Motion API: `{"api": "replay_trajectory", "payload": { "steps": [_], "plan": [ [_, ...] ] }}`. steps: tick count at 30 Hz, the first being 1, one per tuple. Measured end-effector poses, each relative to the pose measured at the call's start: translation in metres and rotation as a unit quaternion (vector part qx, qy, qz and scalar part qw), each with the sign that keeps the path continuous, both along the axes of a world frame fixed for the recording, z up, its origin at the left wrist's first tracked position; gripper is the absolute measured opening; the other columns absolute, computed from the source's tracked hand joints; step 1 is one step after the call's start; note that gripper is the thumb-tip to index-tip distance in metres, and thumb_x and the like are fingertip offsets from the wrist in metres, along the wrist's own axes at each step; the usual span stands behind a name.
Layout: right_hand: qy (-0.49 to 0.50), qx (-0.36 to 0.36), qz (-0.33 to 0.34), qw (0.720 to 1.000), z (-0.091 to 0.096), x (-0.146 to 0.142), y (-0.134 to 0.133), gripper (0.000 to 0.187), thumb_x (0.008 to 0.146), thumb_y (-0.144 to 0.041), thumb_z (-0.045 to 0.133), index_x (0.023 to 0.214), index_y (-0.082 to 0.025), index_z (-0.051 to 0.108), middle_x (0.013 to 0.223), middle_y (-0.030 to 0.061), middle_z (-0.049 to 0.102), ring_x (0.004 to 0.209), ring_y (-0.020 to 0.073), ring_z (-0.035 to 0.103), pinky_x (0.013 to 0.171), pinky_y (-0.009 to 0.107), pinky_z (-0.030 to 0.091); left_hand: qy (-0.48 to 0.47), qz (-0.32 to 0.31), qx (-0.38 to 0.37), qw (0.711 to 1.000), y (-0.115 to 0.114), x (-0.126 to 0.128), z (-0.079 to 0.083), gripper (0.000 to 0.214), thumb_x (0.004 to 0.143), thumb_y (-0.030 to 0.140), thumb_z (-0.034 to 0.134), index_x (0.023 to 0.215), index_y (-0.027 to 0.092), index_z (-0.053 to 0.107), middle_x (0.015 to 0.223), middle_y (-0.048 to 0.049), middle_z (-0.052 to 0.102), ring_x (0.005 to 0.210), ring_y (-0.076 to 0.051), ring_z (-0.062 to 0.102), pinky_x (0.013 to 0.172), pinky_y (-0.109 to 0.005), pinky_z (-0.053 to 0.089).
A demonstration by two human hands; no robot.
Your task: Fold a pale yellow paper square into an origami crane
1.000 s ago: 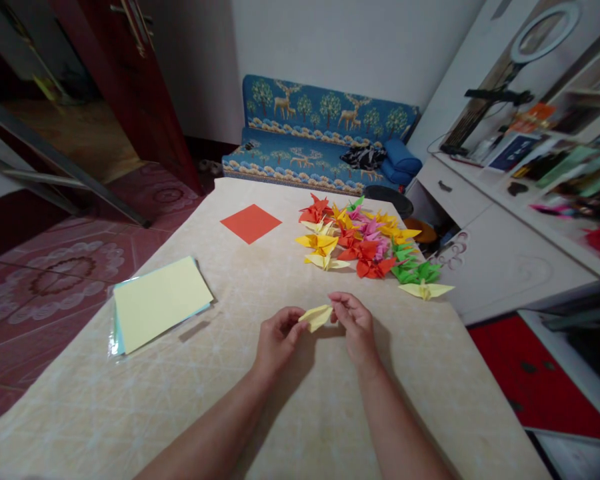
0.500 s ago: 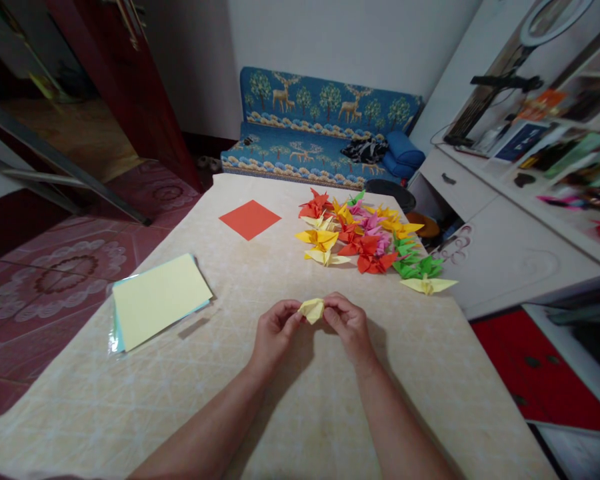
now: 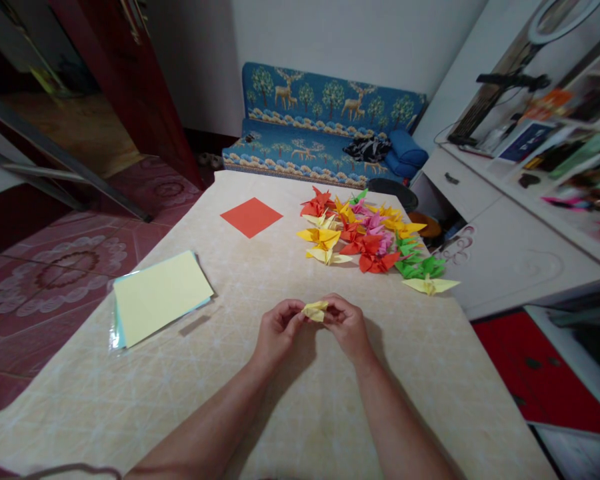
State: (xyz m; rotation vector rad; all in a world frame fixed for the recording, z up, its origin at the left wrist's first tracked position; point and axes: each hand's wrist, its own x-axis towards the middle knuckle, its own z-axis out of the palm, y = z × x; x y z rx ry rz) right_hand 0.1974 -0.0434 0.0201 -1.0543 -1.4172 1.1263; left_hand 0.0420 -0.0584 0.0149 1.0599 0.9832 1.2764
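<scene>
Between my two hands is a small folded piece of pale yellow paper (image 3: 315,311), held just above the cloth-covered table (image 3: 200,407). My left hand (image 3: 279,327) pinches its left end between thumb and fingers. On the other side, my right hand (image 3: 347,323) is closed on the right end, its fingertips partly hiding the folds. Beyond the hands and to the right lies a cluster of origami cranes (image 3: 367,243) in red, yellow, orange, pink and green. One pale yellow crane (image 3: 430,286) sits at the cluster's near right edge.
A red paper square (image 3: 252,217) lies flat at the far left of the table. Nearer, a stack of pale yellow and blue paper (image 3: 163,298) rests on a clear plastic sleeve. Behind the table stands a blue patterned sofa (image 3: 305,150); a white cabinet (image 3: 525,247) is on the right.
The folded yellow paper has turned in my fingers and looks flatter now. My right hand's fingers have curled a little. The rest of the scene has shifted only slightly with the camera.
</scene>
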Motion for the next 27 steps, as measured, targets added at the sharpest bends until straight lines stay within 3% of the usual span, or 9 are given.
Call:
{"api": "replay_trajectory", "payload": {
  "steps": [5,9,14,19,27],
  "plan": [
    [-0.05,0.08,-0.058,0.994,0.003,-0.003,-0.004,0.003,0.077,-0.021,0.061,0.077,-0.019,0.062,0.075,0.001,0.053,0.07,0.0147,0.053,0.059,0.024,0.043,-0.014,0.001,-0.019,1.0,-0.001,0.001,0.003,0.025,0.077,0.03,0.066,0.097,0.016,0.06,0.079,-0.0057,0.07,0.071,-0.016,0.064,0.068,-0.027,0.048],
    [-0.104,0.107,-0.107,0.983,0.003,-0.005,-0.007,0.005,0.076,-0.016,0.059,0.077,-0.02,0.056,0.075,0.0001,0.053,0.067,0.0137,0.053,0.06,0.024,0.043,-0.05,-0.042,-0.034,0.997,-0.003,0.001,0.009,0.033,0.077,0.031,0.066,0.106,0.018,0.055,0.089,-0.0088,0.072,0.076,-0.018,0.066,0.071,-0.031,0.05],
    [-0.118,0.122,-0.089,0.981,0.005,-0.008,-0.01,0.01,0.078,-0.015,0.058,0.072,-0.02,0.05,0.075,0.0007,0.052,0.069,0.0143,0.054,0.061,0.024,0.044,-0.053,-0.039,0.029,0.997,-0.003,0.002,0.008,0.03,0.07,0.028,0.073,0.095,0.016,0.061,0.113,-0.0127,0.063,0.095,-0.021,0.063,0.086,-0.035,0.049],
    [-0.122,0.15,-0.069,0.979,0.006,-0.009,-0.009,0.014,0.078,-0.013,0.058,0.071,-0.02,0.048,0.076,0.0013,0.052,0.073,0.0147,0.054,0.062,0.025,0.045,-0.068,-0.072,-0.008,0.995,-0.003,0.001,0.01,0.047,0.071,0.026,0.073,0.113,0.019,0.052,0.1,-0.0109,0.068,0.091,-0.021,0.065,0.083,-0.036,0.05],
    [-0.116,0.148,-0.045,0.981,0.006,-0.008,-0.009,0.015,0.078,-0.015,0.061,0.072,-0.02,0.048,0.078,0.0012,0.052,0.073,0.0148,0.053,0.062,0.026,0.043,0.02,-0.02,0.026,0.999,-0.002,-0.002,0.007,0.028,0.081,0.03,0.062,0.105,0.017,0.062,0.1,-0.0113,0.066,0.086,-0.02,0.063,0.077,-0.033,0.049]
  ]
}}
